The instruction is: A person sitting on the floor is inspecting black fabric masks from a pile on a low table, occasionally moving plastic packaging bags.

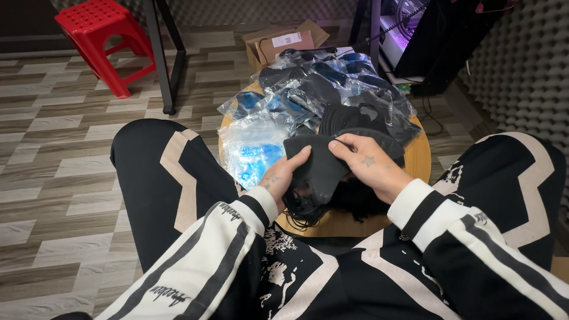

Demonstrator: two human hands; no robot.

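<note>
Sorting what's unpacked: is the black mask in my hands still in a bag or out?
Out. The mask lies bare between left hand and right hand, no plastic over it.

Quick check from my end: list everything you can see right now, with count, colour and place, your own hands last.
black face mask: one, black, held between both hands over the table
loose masks: a stack, count unclear, black, on the table behind the hands
plastic bags: a heap, count unclear, clear with blue or black contents, across the table
round table: one, light wood, between the knees
cardboard box: one, brown, open, on the floor beyond the table
plastic stool: one, red, upper left on the floor
left hand: grips the mask's left side
right hand: grips its right side
</note>
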